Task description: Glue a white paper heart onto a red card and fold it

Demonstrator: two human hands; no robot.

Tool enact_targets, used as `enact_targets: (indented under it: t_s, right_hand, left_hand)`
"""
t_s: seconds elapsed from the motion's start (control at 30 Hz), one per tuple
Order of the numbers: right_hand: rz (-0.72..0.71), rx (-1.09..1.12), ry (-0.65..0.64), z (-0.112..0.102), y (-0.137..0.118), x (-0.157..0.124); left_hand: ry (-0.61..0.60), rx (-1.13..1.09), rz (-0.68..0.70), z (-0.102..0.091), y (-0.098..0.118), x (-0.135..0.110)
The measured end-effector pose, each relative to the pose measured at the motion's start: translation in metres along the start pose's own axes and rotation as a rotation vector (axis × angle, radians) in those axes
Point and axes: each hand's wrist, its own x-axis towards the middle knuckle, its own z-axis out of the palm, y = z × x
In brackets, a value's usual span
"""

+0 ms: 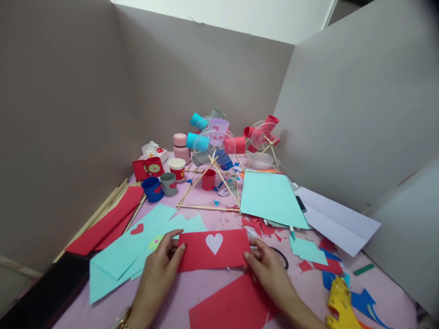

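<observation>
A red paper strip (195,258) with a white heart (214,243) at its middle is stretched between my two hands, just above the table. My left hand (163,262) pinches its left end between thumb and fingers. At the other end, my right hand (265,267) grips it the same way. Under and in front of the strip lies a larger red paper sheet (226,304). Light-blue paper sheets (116,256), one bearing a small red heart (137,229), spread out beside my left hand. A black ring, perhaps a scissors handle (284,258), shows behind my right hand.
Ferris-wheel models of sticks, clear discs and paper cups (214,146) stand at the back. Small paper cylinders (152,189), a paper cup (177,169) and a pink flask (181,148) are left of them. A yellow glue gun (339,301) and paper scraps lie right. Grey partitions (206,68) enclose the table.
</observation>
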Motion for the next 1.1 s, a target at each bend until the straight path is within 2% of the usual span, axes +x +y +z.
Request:
enact_targets:
  t_s: [0.13,0.3,0.37,0.5,0.6,0.73,0.97,1.1]
  right_hand:
    - [-0.092,-0.273,0.068,-0.001,0.009,0.0]
    - [-0.271,-0.608,0.249,-0.006,0.003,-0.004]
    - [-0.353,-0.683,0.222,-0.003,-0.002,-0.007]
    - [-0.481,-0.787,-0.011,0.013,-0.009,-0.009]
    - [-0.494,-0.861,-0.145,0.026,-0.008,-0.006]
    - [-0.47,-0.872,-0.231,0.033,-0.002,-0.002]
    - [-0.407,-0.86,-0.243,0.031,-0.001,-0.002]
    - [-0.422,-0.869,-0.279,0.029,-0.006,-0.005]
  left_hand:
    - [-0.005,0.207,0.078,0.002,-0.007,-0.001]
    - [0.168,0.504,0.473,0.008,-0.007,-0.01]
    - [0.132,0.59,0.586,0.015,-0.004,-0.016]
    - [-0.019,0.75,0.751,0.03,0.0,-0.025]
    - [-0.069,0.85,0.746,0.038,0.001,-0.026]
    - [-0.129,0.89,0.692,0.041,0.003,-0.024]
    - [-0.156,0.816,0.668,0.039,0.006,-0.024]
    - [-0.163,0.784,0.675,0.037,0.008,-0.024]
